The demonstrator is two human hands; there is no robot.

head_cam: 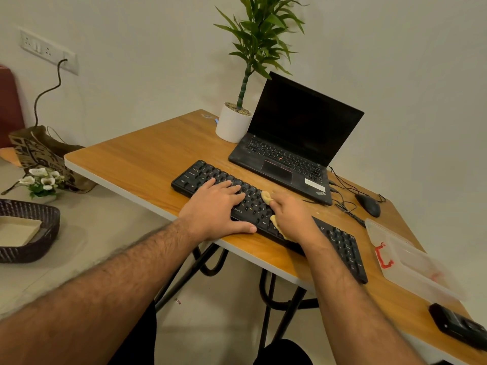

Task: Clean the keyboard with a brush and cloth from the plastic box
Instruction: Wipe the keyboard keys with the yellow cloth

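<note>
Keyboard [340, 241] — black, along near edge of worktop [137, 159], in front of laptop [290, 154].
Left hand [216, 206] — flat, fingers straight, pressing on left keys to steady.
Right hand [292, 217] — curled round yellow cloth [266, 197], mid keys.
Box [405, 262] — clear, red latch, at right; no brush in sight.
Step, as judged: cloth wipe. Best done in short strokes along key rows, light pressure, board pinned — cloth bunched small to reach gaps.
</note>
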